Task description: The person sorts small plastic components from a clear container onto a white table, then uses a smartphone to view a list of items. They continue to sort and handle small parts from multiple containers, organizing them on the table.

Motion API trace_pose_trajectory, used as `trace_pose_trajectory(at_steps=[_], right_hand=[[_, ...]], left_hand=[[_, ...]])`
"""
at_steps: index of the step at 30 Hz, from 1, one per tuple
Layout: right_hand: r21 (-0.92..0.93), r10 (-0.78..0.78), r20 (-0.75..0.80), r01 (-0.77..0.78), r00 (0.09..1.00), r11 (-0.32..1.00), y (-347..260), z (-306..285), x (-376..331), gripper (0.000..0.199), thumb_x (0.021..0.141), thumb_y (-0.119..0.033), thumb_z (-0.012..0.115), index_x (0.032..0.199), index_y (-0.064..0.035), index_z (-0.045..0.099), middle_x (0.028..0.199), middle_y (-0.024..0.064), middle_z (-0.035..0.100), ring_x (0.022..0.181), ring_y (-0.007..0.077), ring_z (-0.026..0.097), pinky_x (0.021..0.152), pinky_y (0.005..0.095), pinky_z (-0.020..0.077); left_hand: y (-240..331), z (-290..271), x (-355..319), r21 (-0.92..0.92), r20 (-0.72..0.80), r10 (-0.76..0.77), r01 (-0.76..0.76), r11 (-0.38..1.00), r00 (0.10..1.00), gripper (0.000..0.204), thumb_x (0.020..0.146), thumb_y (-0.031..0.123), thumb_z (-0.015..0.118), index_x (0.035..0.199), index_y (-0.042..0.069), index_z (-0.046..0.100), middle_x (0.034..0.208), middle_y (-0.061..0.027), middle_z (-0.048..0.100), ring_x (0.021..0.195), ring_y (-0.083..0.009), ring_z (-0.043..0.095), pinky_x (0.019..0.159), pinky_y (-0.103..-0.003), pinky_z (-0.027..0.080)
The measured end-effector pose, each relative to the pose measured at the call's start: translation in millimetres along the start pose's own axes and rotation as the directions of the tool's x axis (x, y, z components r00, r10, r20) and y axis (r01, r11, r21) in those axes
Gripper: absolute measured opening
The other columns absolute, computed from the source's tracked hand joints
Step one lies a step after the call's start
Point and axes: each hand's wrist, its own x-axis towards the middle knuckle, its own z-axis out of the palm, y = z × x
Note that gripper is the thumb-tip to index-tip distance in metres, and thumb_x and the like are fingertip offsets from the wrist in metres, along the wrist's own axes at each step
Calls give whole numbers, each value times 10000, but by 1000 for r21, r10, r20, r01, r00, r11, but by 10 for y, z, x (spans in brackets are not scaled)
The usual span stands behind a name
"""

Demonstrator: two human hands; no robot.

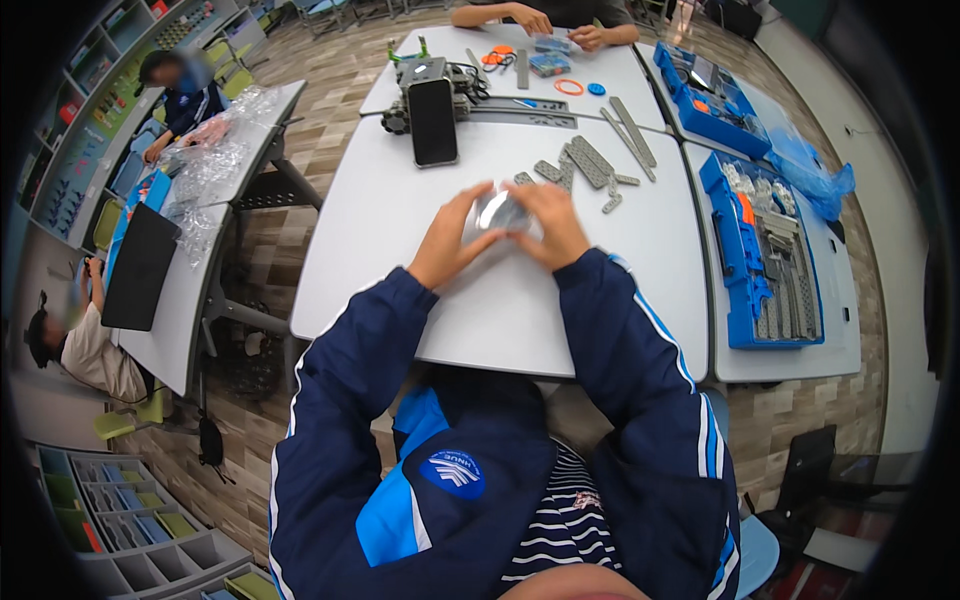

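Observation:
Over the white table, my left hand and my right hand hold a small shiny, silvery rounded thing between them. Fingers and thumbs curve round its two sides, and its exact kind cannot be made out. Just beyond my right fingers lie several grey perforated plates and brackets. A dark-screened phone leans against a grey assembly with wheels, ahead of my left hand.
Long grey bars lie at the table's right. Blue trays of parts stand on the side table. Across the table, another person's hands handle small packets near an orange ring. More people sit at left by crumpled clear plastic.

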Motion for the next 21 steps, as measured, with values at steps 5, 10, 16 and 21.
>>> trace_pose_trajectory(at_steps=[5, 10, 16, 21], right_hand=[[-157, 239, -479, -350, 845, 923, 901, -642, -41, 621, 776, -177, 847, 1330, -24, 610, 1171, 161, 669, 1066, 347, 640, 935, 436, 492], [-146, 415, -653, -643, 634, 752, 1547, -904, -425, 637, 797, -255, 859, 1330, -25, 597, 1184, 185, 613, 1119, 371, 610, 970, 430, 493], [-220, 381, -666, -657, 641, 721, 2184, -917, -342, 663, 803, -302, 852, 1338, -14, 588, 1213, 190, 614, 1156, 372, 599, 990, 442, 489], [-214, 423, -674, -708, 606, 673, 2619, -980, -165, 672, 795, -298, 854, 1345, -23, 584, 1252, 194, 606, 1187, 379, 586, 1026, 442, 479]], left_hand=[[-265, 551, 594, 22, -45, -46, 47, 999, 998, 924, 874, 396, 803, 1530, -48, 327, 1500, -268, 451, 1400, -380, 445, 1157, -448, 367], [-366, 1073, 856, 308, 126, -93, 50, 950, 988, 1094, 878, 659, 678, 1559, -75, 238, 1562, -301, 345, 1514, -408, 269, 1229, -575, 187], [-370, 1260, 968, 343, 206, -78, 2, 939, 975, 959, 935, 627, 621, 1552, -36, 307, 1586, -283, 330, 1533, -396, 242, 1252, -539, 169], [-338, 1218, 969, 340, 218, -65, -13, 940, 974, 874, 960, 584, 605, 1538, -25, 362, 1592, -287, 323, 1535, -394, 241, 1261, -508, 176]])
